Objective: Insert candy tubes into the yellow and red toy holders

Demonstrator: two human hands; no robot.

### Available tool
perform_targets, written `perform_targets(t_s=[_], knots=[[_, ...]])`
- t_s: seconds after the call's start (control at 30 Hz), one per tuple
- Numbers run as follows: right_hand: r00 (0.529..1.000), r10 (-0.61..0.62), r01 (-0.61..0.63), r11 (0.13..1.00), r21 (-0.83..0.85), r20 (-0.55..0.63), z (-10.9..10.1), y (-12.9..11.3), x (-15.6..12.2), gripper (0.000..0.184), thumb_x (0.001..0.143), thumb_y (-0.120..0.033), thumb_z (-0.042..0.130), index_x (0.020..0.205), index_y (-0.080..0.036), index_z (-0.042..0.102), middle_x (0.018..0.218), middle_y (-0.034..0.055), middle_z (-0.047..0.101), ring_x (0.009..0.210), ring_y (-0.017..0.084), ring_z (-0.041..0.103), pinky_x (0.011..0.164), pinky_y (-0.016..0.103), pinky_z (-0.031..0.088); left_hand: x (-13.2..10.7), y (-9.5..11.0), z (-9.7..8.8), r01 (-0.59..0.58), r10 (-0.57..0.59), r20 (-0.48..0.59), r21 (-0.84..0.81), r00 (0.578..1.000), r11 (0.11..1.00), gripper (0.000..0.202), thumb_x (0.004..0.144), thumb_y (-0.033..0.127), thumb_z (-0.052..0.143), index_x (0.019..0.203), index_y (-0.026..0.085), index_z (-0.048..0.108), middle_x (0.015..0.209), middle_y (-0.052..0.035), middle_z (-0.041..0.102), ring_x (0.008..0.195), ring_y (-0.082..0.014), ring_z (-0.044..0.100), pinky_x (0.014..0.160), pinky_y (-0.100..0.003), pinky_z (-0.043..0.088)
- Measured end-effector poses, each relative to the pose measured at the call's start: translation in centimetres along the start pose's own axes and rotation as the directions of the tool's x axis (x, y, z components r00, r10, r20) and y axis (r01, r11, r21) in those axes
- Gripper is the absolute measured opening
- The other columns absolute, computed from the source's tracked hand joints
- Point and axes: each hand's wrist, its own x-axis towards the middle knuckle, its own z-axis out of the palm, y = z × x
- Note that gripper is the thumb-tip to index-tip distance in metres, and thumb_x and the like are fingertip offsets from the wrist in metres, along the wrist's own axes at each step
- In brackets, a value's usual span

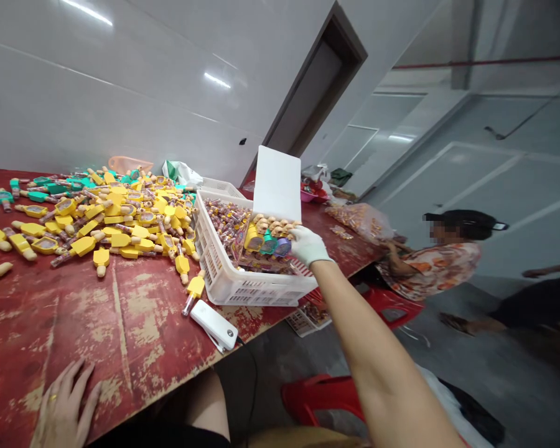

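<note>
My right hand (310,245), in a white glove, grips the right side of a display box (266,264) whose white lid (277,180) stands raised. Inside the box are rows of yellow, green and purple pieces with beige tops. The box rests in a white plastic basket (261,291) filled with small wrapped pieces (226,218). Bare and with fingers spread, my left hand (65,407) lies flat on the worn red table, a ring on one finger. A white handheld device (214,323) with a cable is near the table edge, beside a single yellow piece (195,289).
A big pile of yellow and green toy-like pieces (121,218) spreads left of the basket. Another person (441,255) sits at the table's far end by a clear bag (361,221). Red stools (326,398) and a floor basket (308,318) stand at the right.
</note>
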Motion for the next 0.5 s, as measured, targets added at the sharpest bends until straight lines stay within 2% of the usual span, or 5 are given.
perform_targets(t_s=[0.1, 0.23, 0.3, 0.4, 0.5], knots=[[0.996, 0.032, -0.029, 0.999, 0.033, -0.083, -0.7, 0.2, -1.3, 0.044, 0.096, -0.020, 0.041, 0.132, -0.012, 0.064, 0.136, 0.0168, 0.062, 0.128, 0.027, 0.055, 0.109, 0.041, 0.044, -0.1, -0.2, 0.2, 0.014, -0.014, -0.018, -0.004, 1.000, 1.000, 0.047, 0.098, 0.042, 0.038, 0.128, 0.018, 0.066, 0.137, -0.0137, 0.063, 0.128, -0.0285, 0.055, 0.107, -0.043, 0.043], [0.992, 0.035, -0.027, 0.997, 0.068, -0.124, 0.0, 0.0, -6.2, 0.052, 0.096, -0.025, 0.031, 0.140, -0.011, 0.057, 0.135, 0.0196, 0.061, 0.129, 0.029, 0.054, 0.113, 0.044, 0.040, -0.1, -0.2, 0.5, -0.018, 0.018, -0.041, -0.008, 0.999, 1.000, 0.046, 0.098, 0.041, 0.034, 0.120, 0.022, 0.070, 0.134, -0.0123, 0.065, 0.128, -0.0298, 0.054, 0.106, -0.046, 0.044], [0.996, -0.002, 0.009, 0.997, 0.078, -0.085, 1.3, -0.4, -9.8, 0.053, 0.098, -0.030, 0.030, 0.140, -0.012, 0.056, 0.135, 0.0187, 0.062, 0.129, 0.027, 0.054, 0.114, 0.043, 0.039, 0.1, -0.2, 0.6, 0.009, -0.010, -0.051, -0.024, 0.999, 1.000, 0.046, 0.097, 0.042, 0.035, 0.121, 0.023, 0.069, 0.132, -0.0128, 0.066, 0.127, -0.0303, 0.054, 0.106, -0.047, 0.045], [0.997, -0.071, 0.070, 0.995, 0.076, 0.014, 3.4, -1.2, -14.4, 0.054, 0.096, -0.038, 0.042, 0.141, -0.013, 0.056, 0.142, 0.0170, 0.058, 0.138, 0.028, 0.047, 0.117, 0.042, 0.036, 0.3, -0.4, 0.5, 0.004, -0.006, -0.038, -0.047, 0.999, 0.999, 0.045, 0.095, 0.041, 0.037, 0.120, 0.023, 0.070, 0.132, -0.0142, 0.065, 0.126, -0.0319, 0.055, 0.103, -0.050, 0.048], [0.993, -0.069, 0.064, 0.996, 0.057, 0.092, 4.3, -1.6, -15.6, 0.055, 0.097, -0.041, 0.045, 0.145, -0.016, 0.054, 0.151, 0.0143, 0.051, 0.146, 0.029, 0.037, 0.120, 0.044, 0.031, 0.4, -0.9, 0.5, -0.032, 0.031, -0.012, -0.050, 0.999, 0.998, 0.043, 0.093, 0.033, 0.037, 0.113, 0.023, 0.074, 0.133, -0.0140, 0.064, 0.125, -0.0353, 0.055, 0.097, -0.053, 0.050]])
